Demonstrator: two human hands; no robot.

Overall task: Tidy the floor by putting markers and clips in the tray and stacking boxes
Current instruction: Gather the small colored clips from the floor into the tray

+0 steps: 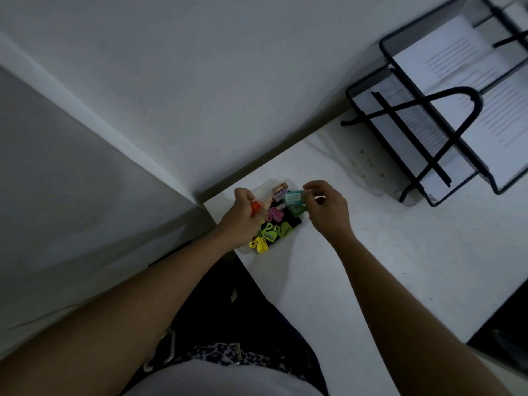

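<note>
The left hand (243, 214) grips an orange marker (256, 207) and the right hand (328, 211) pinches a teal box (292, 198) over the clear tray (268, 185), which sits at the table's (371, 267) left corner and might get knocked off.

Arms outstretched, left hand (243, 214) and right hand (328, 211) with curled fingers (311, 185)

Shot from a single wide-angle camera worn on the head, aimed forward and steeply down. Close in over both bare forearms, reaching to the left hand (243, 214) and right hand (328, 212) just above mid-frame. Centred on a small clear tray (264, 186) at the corner of a white surface (371, 267). Tilted hard, skewing wall and floor lines diagonally. Bounded top right by a black wire paper rack (411, 144), below by the wearer's lap.
</note>
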